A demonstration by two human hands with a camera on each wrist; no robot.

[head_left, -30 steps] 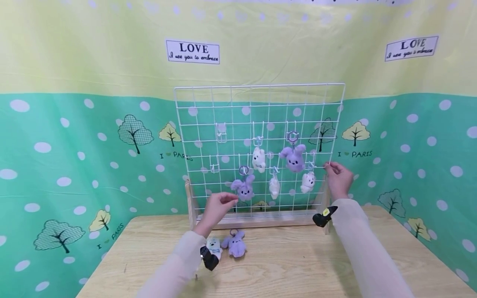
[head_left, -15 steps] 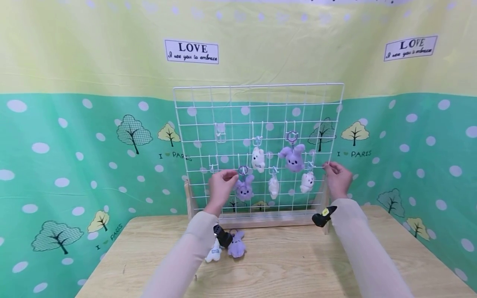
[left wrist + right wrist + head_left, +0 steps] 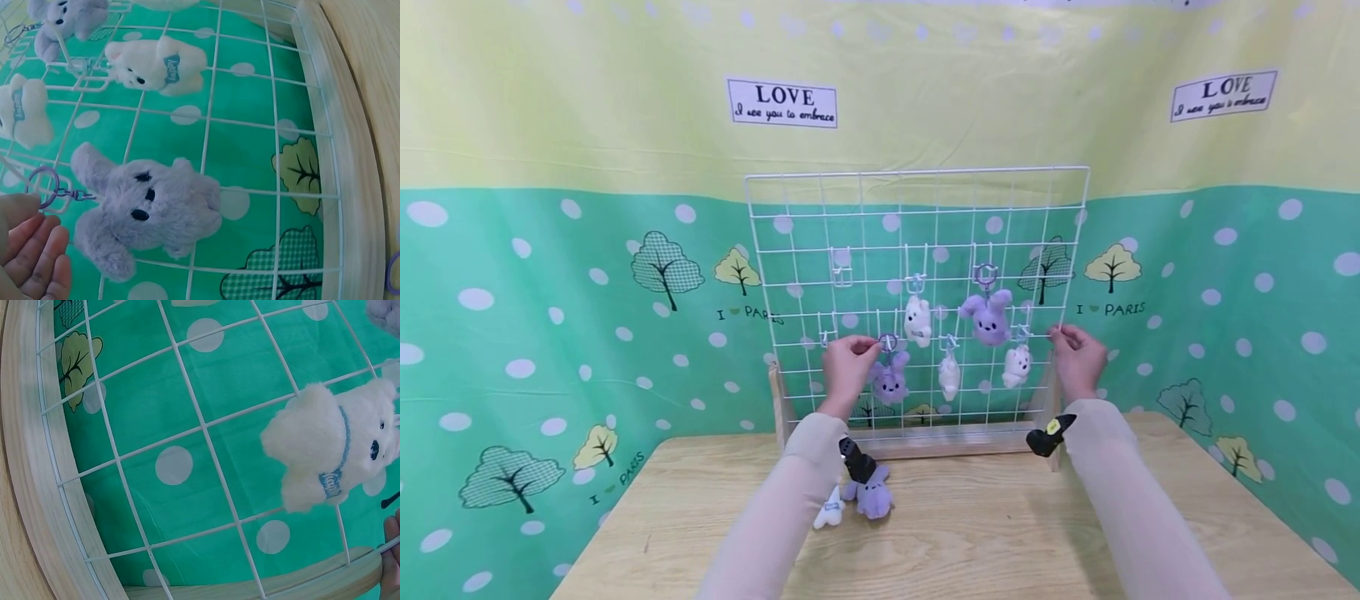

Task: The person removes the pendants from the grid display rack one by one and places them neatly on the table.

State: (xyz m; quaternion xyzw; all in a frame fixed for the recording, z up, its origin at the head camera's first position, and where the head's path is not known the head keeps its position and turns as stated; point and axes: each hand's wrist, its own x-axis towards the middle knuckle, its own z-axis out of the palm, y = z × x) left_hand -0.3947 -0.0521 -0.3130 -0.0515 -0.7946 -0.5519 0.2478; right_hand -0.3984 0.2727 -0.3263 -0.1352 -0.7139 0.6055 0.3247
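Observation:
In the head view my left hand (image 3: 848,367) is at the ring of a purple plush bunny keychain (image 3: 890,383), which hangs low on a white wire grid rack (image 3: 917,172). The left wrist view shows thumb and forefinger pinching the edge of its purple ring (image 3: 42,187); the bunny (image 3: 156,206) hangs beside the fingers. My right hand (image 3: 1078,360) grips the rack's right side wire, beside a white plush bear keychain (image 3: 1017,367). Only a few of its fingers (image 3: 392,553) show at the edge of the right wrist view.
Another purple bunny (image 3: 988,318) and white bears (image 3: 917,322) (image 3: 950,377) hang on the grid. Bare hooks (image 3: 842,271) are at its left. On the wooden table (image 3: 970,533) lie a purple bunny (image 3: 874,497) and a white bear (image 3: 830,510), partly behind my left arm.
My left hand has risen from beside the hanging bunny's body to its ring, then moved slightly right onto it. The right hand has stayed on the rack's side.

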